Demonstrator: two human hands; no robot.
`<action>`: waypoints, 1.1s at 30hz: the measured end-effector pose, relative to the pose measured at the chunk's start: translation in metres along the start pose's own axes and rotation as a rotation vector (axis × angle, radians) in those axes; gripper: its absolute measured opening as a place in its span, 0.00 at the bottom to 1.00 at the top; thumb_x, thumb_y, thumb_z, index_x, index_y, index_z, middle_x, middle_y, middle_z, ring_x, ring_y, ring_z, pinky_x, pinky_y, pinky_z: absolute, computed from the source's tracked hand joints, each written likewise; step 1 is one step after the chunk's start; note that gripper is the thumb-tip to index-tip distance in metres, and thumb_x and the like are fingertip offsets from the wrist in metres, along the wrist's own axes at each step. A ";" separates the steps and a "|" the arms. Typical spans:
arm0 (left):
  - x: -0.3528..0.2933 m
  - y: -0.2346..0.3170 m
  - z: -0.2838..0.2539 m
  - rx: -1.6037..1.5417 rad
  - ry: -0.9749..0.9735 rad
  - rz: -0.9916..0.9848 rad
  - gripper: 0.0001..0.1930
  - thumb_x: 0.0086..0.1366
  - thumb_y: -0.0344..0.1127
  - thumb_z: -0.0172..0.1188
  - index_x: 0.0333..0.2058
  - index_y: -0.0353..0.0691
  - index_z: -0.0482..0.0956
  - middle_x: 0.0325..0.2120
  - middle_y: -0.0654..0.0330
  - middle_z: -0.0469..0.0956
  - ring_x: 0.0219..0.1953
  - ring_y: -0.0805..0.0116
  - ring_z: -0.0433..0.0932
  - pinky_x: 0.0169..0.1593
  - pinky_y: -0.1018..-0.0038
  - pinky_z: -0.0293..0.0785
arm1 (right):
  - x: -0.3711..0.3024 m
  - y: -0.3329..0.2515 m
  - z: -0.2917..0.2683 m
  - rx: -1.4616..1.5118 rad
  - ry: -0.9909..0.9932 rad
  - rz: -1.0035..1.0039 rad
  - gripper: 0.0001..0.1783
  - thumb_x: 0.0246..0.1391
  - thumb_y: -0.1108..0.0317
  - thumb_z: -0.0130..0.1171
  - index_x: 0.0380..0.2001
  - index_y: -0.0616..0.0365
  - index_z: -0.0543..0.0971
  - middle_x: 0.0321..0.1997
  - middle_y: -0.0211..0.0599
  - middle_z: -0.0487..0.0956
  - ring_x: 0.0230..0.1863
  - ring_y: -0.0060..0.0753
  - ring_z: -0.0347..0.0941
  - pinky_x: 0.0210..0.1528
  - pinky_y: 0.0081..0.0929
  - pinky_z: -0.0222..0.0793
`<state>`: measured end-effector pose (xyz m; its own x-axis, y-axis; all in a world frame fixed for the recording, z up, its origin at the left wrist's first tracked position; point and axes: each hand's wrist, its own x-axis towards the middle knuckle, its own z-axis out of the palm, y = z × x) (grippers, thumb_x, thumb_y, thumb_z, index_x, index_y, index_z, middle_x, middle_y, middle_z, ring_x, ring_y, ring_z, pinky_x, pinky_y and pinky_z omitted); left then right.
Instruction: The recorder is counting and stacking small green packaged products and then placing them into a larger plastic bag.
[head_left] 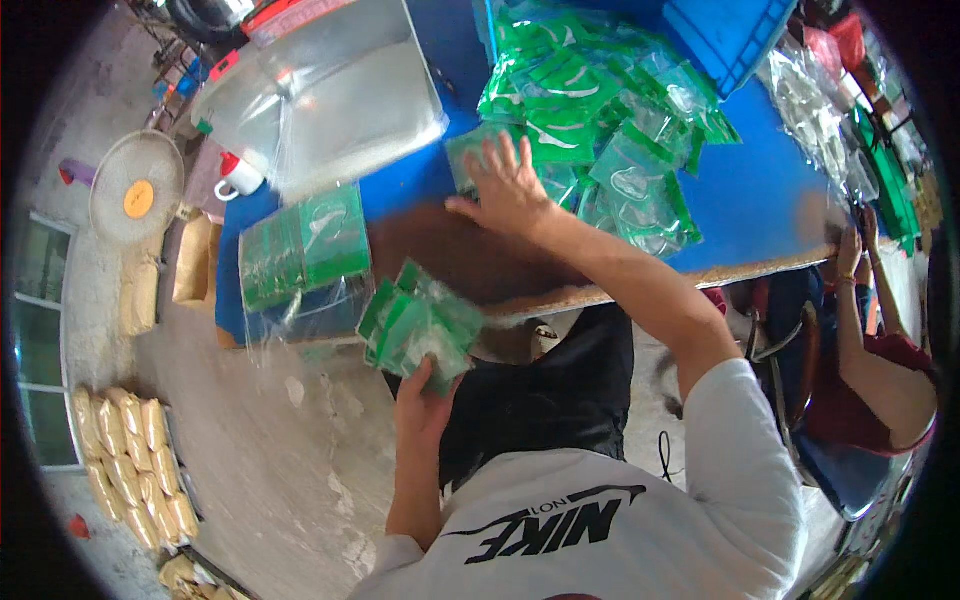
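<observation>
My left hand (425, 395) is closed around a fanned bunch of small green-and-clear plastic packets (420, 330), held just off the table's front edge. Over the table, my right hand (508, 192) has its fingers spread at the near left side of a large heap of similar packets (575, 105). One clear packet (462, 160) lies by its fingertips; whether they touch it I cannot tell. White curved shapes show in several packets of the heap. To the left, a neat row of flat green-and-clear packets (308, 245) rests on the table.
The blue tabletop (735, 210) has a worn brown patch at its front. A metal tray (365, 110) stands at the back left, beside a white mug (240, 178). A blue crate (735, 40) is behind the heap. Another person (880, 370) sits at the right.
</observation>
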<state>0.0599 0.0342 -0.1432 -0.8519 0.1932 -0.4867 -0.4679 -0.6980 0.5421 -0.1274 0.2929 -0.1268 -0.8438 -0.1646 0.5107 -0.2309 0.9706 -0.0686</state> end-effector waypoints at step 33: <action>0.011 0.003 -0.006 -0.025 -0.126 0.071 0.32 0.59 0.25 0.65 0.62 0.38 0.64 0.58 0.56 0.71 0.62 0.57 0.70 0.66 0.56 0.66 | -0.064 -0.026 -0.068 0.883 -0.634 -0.448 0.22 0.63 0.55 0.55 0.51 0.61 0.76 0.57 0.52 0.75 0.59 0.54 0.71 0.61 0.43 0.68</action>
<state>0.0507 0.0303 -0.1510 -0.9062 0.2265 -0.3569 -0.4007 -0.7295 0.5543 -0.0344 0.2905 -0.0998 -0.6349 -0.7600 0.1392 -0.6135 0.3864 -0.6887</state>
